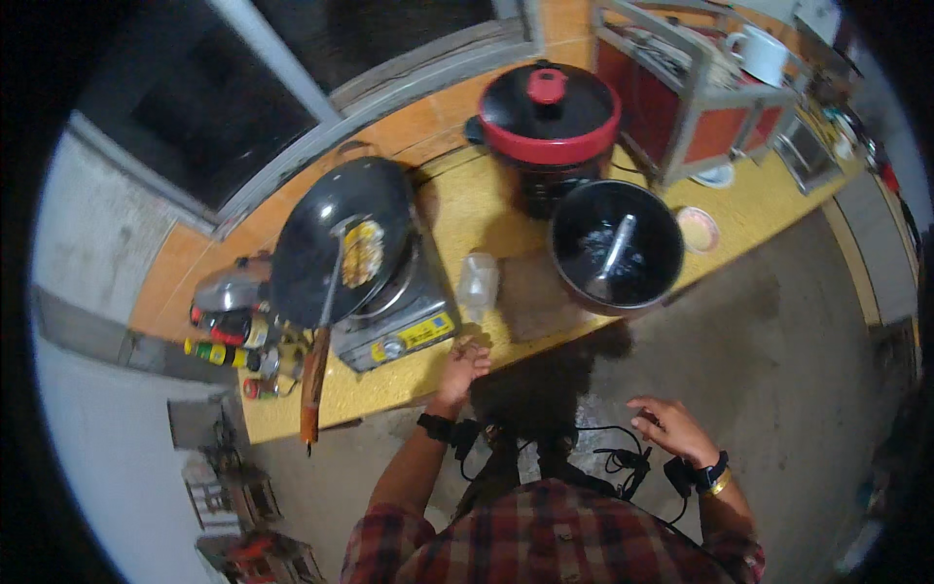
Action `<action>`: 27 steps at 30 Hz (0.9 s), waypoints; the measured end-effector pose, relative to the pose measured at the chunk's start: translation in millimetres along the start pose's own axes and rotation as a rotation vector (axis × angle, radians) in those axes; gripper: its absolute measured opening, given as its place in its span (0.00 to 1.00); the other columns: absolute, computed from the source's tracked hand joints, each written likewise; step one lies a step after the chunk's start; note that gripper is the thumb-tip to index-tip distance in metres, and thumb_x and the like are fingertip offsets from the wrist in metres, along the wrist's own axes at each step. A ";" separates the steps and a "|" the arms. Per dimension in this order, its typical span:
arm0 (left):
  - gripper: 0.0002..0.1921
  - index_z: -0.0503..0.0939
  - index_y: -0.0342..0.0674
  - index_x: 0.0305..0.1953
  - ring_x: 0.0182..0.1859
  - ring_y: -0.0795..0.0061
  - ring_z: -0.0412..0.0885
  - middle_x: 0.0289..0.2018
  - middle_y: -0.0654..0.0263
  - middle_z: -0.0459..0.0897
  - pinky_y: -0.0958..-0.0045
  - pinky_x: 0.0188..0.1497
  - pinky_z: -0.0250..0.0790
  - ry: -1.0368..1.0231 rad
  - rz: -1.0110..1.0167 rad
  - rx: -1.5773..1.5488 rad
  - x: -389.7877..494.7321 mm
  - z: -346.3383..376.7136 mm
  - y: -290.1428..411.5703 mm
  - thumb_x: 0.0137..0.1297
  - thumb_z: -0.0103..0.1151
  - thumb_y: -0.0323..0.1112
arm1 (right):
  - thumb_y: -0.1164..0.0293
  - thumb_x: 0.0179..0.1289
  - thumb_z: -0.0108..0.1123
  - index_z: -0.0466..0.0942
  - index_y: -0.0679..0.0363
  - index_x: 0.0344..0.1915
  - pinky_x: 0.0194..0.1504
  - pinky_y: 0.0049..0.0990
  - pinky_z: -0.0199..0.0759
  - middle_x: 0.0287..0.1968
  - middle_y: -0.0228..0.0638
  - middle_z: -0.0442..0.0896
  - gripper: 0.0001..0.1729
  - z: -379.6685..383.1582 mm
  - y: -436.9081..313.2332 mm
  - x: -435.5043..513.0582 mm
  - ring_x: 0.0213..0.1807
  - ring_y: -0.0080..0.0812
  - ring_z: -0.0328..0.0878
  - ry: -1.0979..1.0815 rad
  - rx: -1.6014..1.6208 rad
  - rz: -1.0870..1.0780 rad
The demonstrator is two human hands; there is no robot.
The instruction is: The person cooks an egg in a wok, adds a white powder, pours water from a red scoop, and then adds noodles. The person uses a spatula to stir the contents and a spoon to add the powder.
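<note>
My left hand (464,365) is at the front edge of the yellow counter (408,390), just right of the gas stove (398,328), fingers loosely spread and holding nothing that I can see. My right hand (668,427) hangs over the floor, fingers slightly curled, with nothing in it. A black wok (303,241) stands tilted on the stove, with what looks like fried egg (363,254) in it. A wooden-handled spatula (314,387) rests across its rim. A clear plastic container (479,285) is near my left hand. Right of it, a dark pot (660,263) holds a metal utensil (619,244) and some liquid.
Behind the pot is a large red-rimmed cooker (547,150) with a glass lid. A small bowl (697,230) and a red-panelled cabinet (719,139) with a white mug (762,58) are to the right. Bottles (222,354) crowd the counter's left end. Black cables (627,460) hang near my legs.
</note>
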State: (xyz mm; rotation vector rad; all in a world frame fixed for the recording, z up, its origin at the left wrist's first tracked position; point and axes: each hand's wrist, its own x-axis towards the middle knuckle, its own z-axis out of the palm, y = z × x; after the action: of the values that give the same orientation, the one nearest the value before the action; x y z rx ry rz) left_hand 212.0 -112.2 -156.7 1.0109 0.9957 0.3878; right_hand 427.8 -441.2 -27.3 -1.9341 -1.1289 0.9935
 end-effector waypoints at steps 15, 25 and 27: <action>0.15 0.73 0.38 0.46 0.29 0.78 0.76 0.30 0.68 0.78 0.78 0.32 0.71 0.462 0.139 -0.288 -199.2 -144.0 50.0 0.72 0.43 0.43 | 0.66 0.63 0.57 0.73 0.60 0.50 0.36 0.35 0.72 0.32 0.47 0.81 0.17 5.3 -122.2 63.2 0.34 0.49 0.79 -0.238 -0.190 -0.328; 0.18 0.72 0.36 0.48 0.29 0.76 0.79 0.32 0.63 0.79 0.76 0.28 0.74 0.409 0.088 -0.352 -196.7 -220.1 61.7 0.73 0.42 0.45 | 0.72 0.56 0.60 0.61 0.50 0.63 0.43 0.40 0.74 0.56 0.48 0.69 0.34 85.4 -287.4 129.7 0.45 0.48 0.77 -0.219 -0.590 -0.731; 0.19 0.72 0.37 0.49 0.30 0.73 0.79 0.35 0.63 0.79 0.76 0.29 0.74 0.319 0.032 -0.409 -193.9 -231.2 68.7 0.72 0.42 0.48 | 0.75 0.52 0.61 0.60 0.48 0.64 0.44 0.39 0.74 0.59 0.48 0.64 0.38 116.0 -317.1 150.8 0.46 0.48 0.77 -0.215 -0.620 -0.814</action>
State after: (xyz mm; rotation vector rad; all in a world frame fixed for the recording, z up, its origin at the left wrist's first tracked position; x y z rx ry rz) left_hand -72.4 -88.2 -37.2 0.6042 1.1262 0.7633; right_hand 256.0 -160.0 140.5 -1.5174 -2.2974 0.4149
